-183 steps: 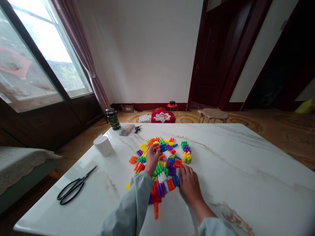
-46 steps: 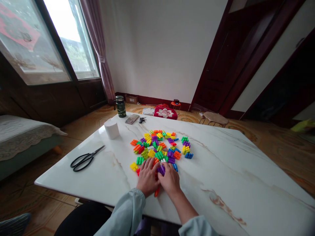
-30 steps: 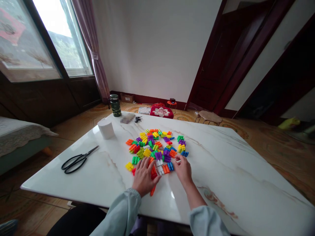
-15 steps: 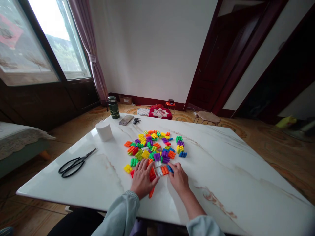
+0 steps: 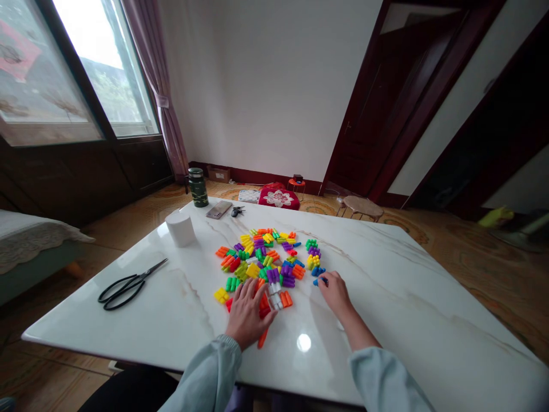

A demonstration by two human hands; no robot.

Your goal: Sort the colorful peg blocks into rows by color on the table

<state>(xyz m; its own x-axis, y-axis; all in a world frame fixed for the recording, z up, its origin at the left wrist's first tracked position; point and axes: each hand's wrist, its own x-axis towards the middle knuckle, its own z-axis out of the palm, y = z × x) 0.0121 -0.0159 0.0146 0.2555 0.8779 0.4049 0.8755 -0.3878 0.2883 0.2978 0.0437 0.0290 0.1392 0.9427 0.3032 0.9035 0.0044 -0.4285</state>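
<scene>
My right hand pinches a blue toy block low over the table, to the right of the pile. Just beyond it stands a short column of blocks, with purple, yellow and blue ones below a green one. My left hand lies with fingers spread over red and orange blocks at the near side of the pile; its palm hides some of them. White blocks and an orange block lie beside its fingertips.
Black-handled scissors lie at the left of the marble-patterned table. A white paper roll, a green camouflage bottle, a phone and keys stand or lie toward the far left. A stool is past the far edge.
My right hand has moved right and slightly away from me, carrying the blue block from beside the orange block to near the column. My left hand has stayed in place.
</scene>
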